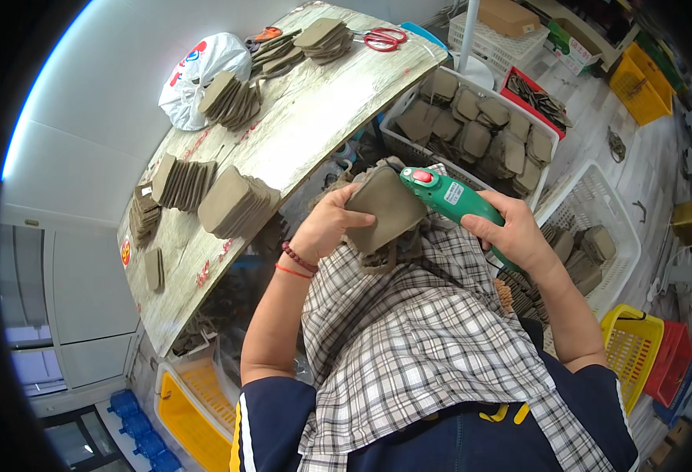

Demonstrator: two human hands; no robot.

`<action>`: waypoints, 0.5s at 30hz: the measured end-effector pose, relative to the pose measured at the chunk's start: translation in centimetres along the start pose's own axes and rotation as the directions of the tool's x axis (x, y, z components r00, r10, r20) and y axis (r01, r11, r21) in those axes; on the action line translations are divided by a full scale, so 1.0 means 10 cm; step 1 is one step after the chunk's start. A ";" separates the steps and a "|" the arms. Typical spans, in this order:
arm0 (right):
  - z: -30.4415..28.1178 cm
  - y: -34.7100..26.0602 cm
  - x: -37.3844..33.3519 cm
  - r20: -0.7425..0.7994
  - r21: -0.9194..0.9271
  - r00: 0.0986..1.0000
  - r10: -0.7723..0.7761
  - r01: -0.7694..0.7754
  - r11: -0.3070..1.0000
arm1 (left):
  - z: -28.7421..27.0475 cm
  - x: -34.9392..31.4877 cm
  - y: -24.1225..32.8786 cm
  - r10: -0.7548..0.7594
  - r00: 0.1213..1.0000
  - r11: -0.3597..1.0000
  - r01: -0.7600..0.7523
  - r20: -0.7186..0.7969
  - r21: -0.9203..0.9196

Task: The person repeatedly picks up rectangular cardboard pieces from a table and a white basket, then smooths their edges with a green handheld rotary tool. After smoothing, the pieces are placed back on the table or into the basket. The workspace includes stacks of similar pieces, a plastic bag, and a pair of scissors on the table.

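My left hand [328, 226] grips a khaki fabric pouch [391, 206] with rounded corners, thumb lying across its face. More khaki cloth and straps hang beneath it over my lap. In my right hand [515, 230] is a green handheld power tool [462, 199] with a red switch, fingers wrapped round its body. The tool's front end meets the pouch's upper right edge; whether it touches the fabric I cannot tell. A checked apron [417, 338] covers my lap below both hands.
Stacks of khaki pieces [236, 203], a white plastic bag [204, 75] and red-handled scissors [383, 39] lie on the table [298, 130] at left. White crates [472, 169] of similar pieces stand at right, with yellow [633, 346] and red baskets [671, 362] nearer.
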State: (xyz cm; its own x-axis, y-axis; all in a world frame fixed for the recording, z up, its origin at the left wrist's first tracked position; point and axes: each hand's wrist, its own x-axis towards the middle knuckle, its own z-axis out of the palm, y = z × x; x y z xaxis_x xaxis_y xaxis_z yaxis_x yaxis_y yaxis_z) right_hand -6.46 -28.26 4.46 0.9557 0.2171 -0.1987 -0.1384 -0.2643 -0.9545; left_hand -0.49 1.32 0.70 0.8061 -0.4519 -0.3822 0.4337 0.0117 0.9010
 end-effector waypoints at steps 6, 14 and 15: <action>-0.10 -0.02 -0.01 0.079 0.007 0.996 0.047 -0.048 0.999 | -0.11 -0.13 0.16 0.140 0.955 0.974 -0.086 -0.261 0.210; -0.13 0.03 -0.01 0.158 0.069 0.986 0.054 -0.066 0.995 | -0.25 -0.16 0.11 0.190 0.949 0.955 -0.238 -0.253 -0.178; -0.13 0.04 0.00 0.170 0.063 0.984 0.046 -0.057 0.996 | -0.26 -0.17 0.13 0.174 0.956 0.960 -0.218 -0.238 -0.174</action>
State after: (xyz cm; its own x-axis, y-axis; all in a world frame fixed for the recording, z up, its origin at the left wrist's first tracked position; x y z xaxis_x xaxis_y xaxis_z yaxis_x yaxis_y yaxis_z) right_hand -6.18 -29.62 4.41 0.8901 0.3617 -0.2772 -0.2092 -0.2162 -0.9537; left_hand -0.22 4.41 1.95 0.9414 -0.2178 -0.2574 0.3109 0.2650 0.9128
